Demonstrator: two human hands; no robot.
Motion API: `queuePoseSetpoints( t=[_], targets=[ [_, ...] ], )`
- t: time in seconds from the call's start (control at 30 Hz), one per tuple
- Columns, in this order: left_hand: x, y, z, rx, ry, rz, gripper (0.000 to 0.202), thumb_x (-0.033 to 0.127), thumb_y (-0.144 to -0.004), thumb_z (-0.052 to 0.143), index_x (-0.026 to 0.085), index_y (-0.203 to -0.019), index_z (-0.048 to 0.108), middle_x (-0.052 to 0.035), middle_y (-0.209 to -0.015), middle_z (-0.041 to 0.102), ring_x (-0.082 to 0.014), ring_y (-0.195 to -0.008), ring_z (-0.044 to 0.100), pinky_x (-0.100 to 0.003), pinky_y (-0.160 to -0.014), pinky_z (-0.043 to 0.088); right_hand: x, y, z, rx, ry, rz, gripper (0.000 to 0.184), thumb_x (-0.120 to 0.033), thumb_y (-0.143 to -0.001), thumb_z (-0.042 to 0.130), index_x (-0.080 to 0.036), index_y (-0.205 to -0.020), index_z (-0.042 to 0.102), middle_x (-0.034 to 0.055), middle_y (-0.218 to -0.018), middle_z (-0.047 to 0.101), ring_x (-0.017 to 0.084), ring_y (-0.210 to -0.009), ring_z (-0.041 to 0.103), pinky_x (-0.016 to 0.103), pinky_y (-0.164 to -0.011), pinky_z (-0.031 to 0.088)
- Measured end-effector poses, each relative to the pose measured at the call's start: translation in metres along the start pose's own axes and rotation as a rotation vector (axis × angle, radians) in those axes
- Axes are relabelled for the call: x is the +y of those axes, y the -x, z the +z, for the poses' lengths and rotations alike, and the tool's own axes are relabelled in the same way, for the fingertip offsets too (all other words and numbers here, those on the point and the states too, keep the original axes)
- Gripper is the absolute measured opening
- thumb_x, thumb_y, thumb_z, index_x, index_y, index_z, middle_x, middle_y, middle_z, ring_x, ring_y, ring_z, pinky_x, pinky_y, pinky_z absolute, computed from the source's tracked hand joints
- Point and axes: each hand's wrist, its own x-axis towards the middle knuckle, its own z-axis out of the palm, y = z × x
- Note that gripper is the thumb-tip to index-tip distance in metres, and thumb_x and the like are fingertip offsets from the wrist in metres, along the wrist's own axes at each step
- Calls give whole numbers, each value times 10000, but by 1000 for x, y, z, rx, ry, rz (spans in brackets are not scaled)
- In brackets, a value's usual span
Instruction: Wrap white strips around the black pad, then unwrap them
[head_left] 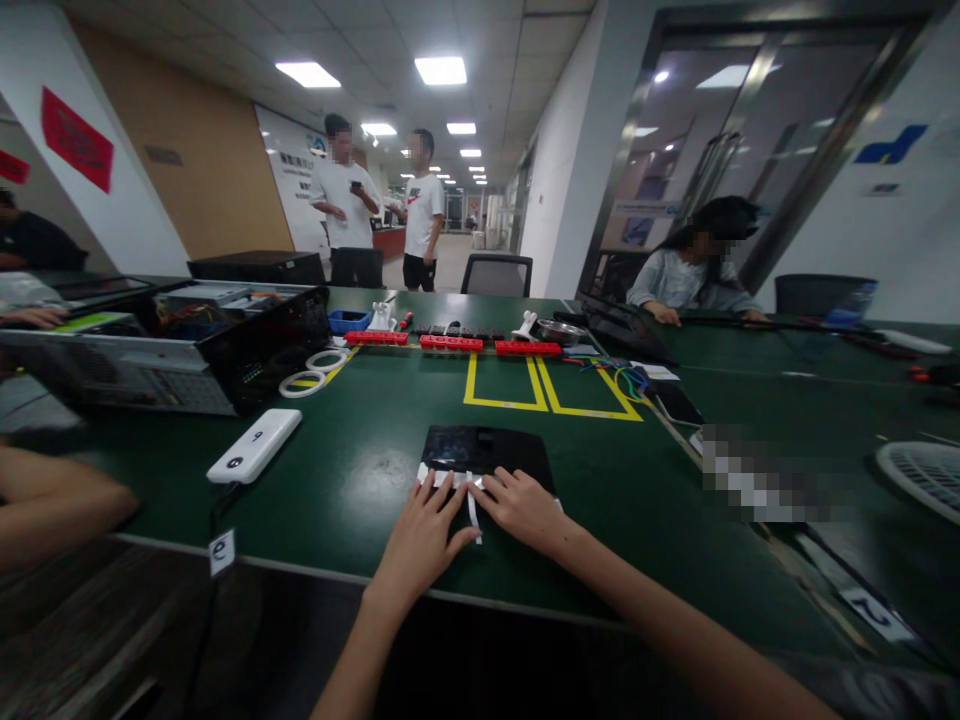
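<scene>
Worktop [337, 510] fills the scene for us, broad and green, and there's the open computer case [195, 375] over on the left, insides on show! Towards the far middle we spot yellow frames [506, 405], two of them, marked out side by side on the green.

Now to the near middle, and here's the black panel [517, 450], lying between those frames and the worktop's near edge, its far part glossy. Both our hands are on it! Our left grip [426, 525] is palm down, fingers spread wide; our right grip [525, 500] comes in from the right, opened out, fingers a little bent. We see nothing clasped in either.

Out left sits a white box [255, 445], its dark cable trailing near. At the far side we have red strips [451, 343], three in a row, and left of them two white rings [282, 387] lying flat.

Under our fingertips, a white band [469, 481] crosses the panel. And the slimmest of all, a narrow white strip [474, 518], runs nearward between our hands; whether the left thumb touches its near end, we can't tell.
</scene>
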Motion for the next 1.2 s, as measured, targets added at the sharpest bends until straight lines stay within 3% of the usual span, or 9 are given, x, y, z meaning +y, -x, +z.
queuePoseSetpoints(
  t=[0.37,0.63,0.8,1.0,1.2],
  targets=[
    [3,0,3,-8,13,-21,580,505,-854,498,200,-1346,446,-135,-1397,450,-371,-1321,316,-580,-1035,290,0,2,-3,-25,-46,2,351,-152,-919,377,-161,-1253,485,99,-1007,611,211,-882,551,331,-652,437],
    [3,1,6,-1,21,-27,640,549,-835,496,180,-1353,429,-140,-1401,443,-379,-1327,299,-572,-1040,284,-6,9,4,-17,-242,10,381,-175,-906,410,-119,-1274,492,132,-1306,515,256,-1208,445,441,-971,395],
    [3,1,6,7,37,-32,617,555,-831,498,207,-1339,448,-137,-1395,451,-378,-1322,311,-583,-1028,289,-17,16,7,-61,-354,51,447,-141,-881,426,-102,-1326,444,170,-1351,468,282,-1272,389,485,-1002,376],
    [3,1,2,-22,38,-29,701,609,-783,525,193,-1342,446,-132,-1402,446,-387,-1322,305,-567,-1038,288,-43,32,-2,-75,-378,156,506,-87,-814,445,-182,-1310,479,127,-1392,436,346,-1313,306,596,-982,346],
    [6,0,-3,-51,42,-60,620,526,-833,517,182,-1344,448,-126,-1411,437,-368,-1332,297,-547,-1055,271,-58,49,-9,-19,-430,192,632,15,-745,377,-198,-1337,439,93,-1403,430,275,-1332,296,577,-1028,311]
  ],
)
